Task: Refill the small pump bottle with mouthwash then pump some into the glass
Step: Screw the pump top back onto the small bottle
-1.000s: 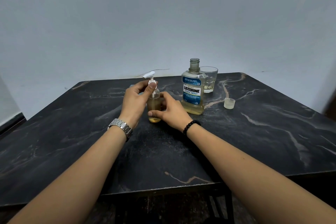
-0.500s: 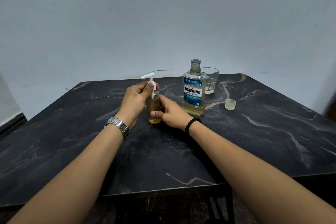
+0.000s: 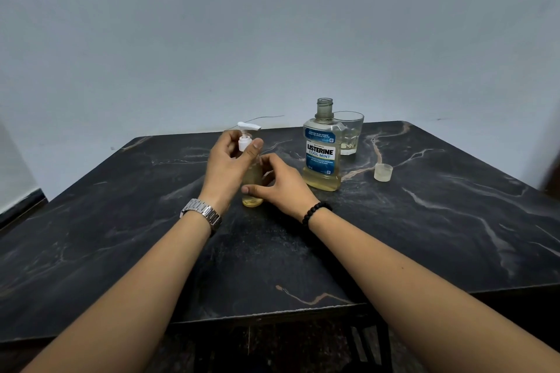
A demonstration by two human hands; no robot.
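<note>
The small pump bottle (image 3: 252, 191) stands upright on the black marble table (image 3: 424, 221), filled with yellowish liquid. Its white pump head (image 3: 246, 134) sits on top with the nozzle pointing right. My left hand (image 3: 228, 165) pinches the pump collar between thumb and fingers. My right hand (image 3: 280, 183) grips the bottle body from the right. The open Listerine mouthwash bottle (image 3: 322, 151) stands to the right, about a third full. Behind it is the glass (image 3: 349, 135) with a little liquid at the bottom.
The mouthwash cap (image 3: 383, 172) lies open side up to the right of the big bottle. A plain wall rises behind the table. The table's front edge is near my forearms.
My left hand's fingers have shifted round the pump collar, and the nozzle has turned from pointing left to pointing right. The bottle stays in place under my right hand.
</note>
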